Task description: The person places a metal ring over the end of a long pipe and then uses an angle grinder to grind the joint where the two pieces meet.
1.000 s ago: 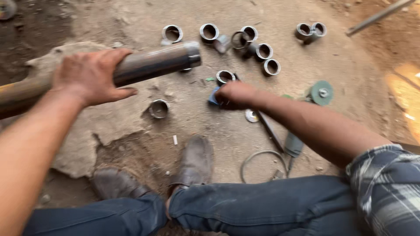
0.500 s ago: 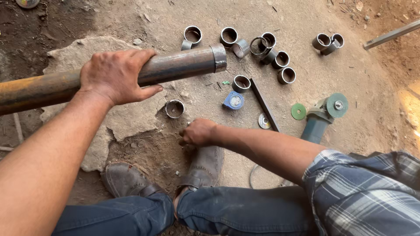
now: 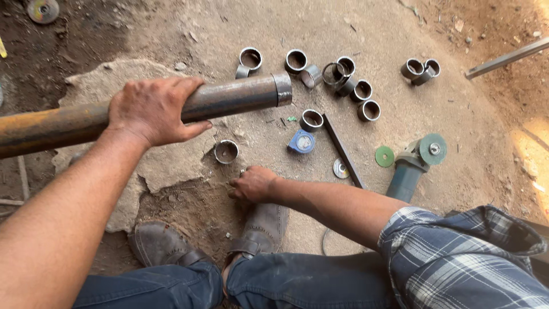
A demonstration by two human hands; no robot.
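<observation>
Steel pipe [image 3: 229,100] gripped from above by left hand [image 3: 151,109], fingers wrapped over and clamped on it, cut end poking out past a flat slab of stone [image 3: 166,166] that props it off the dirt, likely for steadiness. Right hand [image 3: 254,184] low on the ground just ahead of worn shoe [image 3: 266,226], fingers curled together near something small; whether pinched on anything, cannot tell. Short cut pipe ring [image 3: 226,151] just beside that hand, on the slab's edge. More rings [image 3: 349,86] scattered beyond the pipe's end, some touching, two more [image 3: 420,67] well apart to the right. Blue tape measure [image 3: 302,141] near one ring, thin dark bar [image 3: 343,151] lying slantwise beside it. Angle grinder [image 3: 414,163] resting on the ground with green disc up, loose green disc [image 3: 385,155] just beside it, small metal washer-like disc [image 3: 341,168] close by. Everything within arm's reach of the seated posture, denim knees [image 3: 297,283] at bottom.
</observation>
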